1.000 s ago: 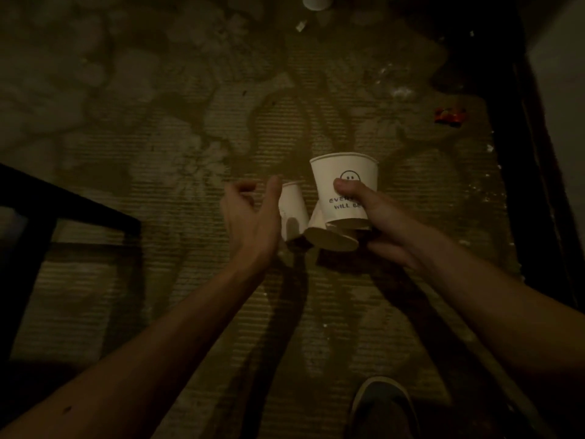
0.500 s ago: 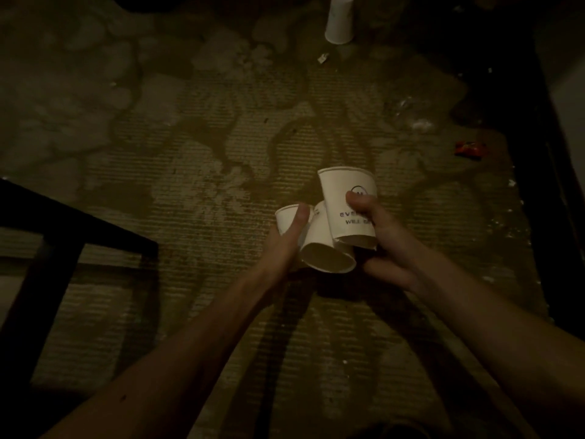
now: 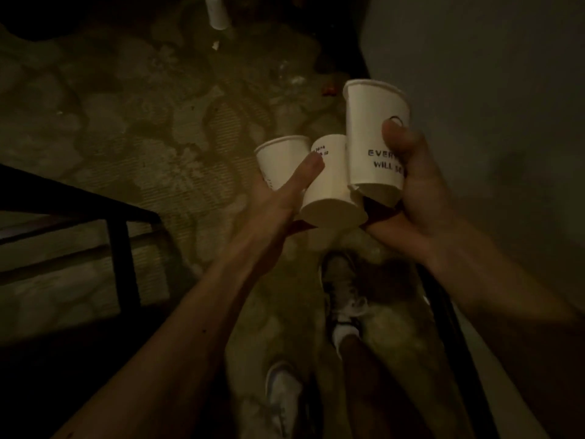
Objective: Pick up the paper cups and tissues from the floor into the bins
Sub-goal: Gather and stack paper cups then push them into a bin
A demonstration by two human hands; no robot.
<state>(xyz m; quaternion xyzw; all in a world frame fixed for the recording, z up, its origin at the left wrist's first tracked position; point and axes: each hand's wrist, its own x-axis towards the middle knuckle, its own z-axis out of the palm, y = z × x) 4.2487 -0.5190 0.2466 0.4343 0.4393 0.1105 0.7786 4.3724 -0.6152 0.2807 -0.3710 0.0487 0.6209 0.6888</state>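
Three white paper cups are held up in front of me. My right hand grips the tall printed cup, thumb across its lettering. A middle cup lies tilted, wedged between the tall cup and a small cup; which hand bears it I cannot tell. My left hand holds the small cup, thumb pressed on its side. Another white cup stands on the floor at the far top edge. A small white scrap lies near it. No bin is in view.
The floor is dim, stained and ribbed. A black metal frame stands at the left. A pale wall rises at the right with a dark skirting edge. My two shoes are below the hands. A small red item lies near the wall.
My left hand closed onto the small cup. Both hands rose with the three cups, and the view shifted right toward the wall; my feet came into sight.
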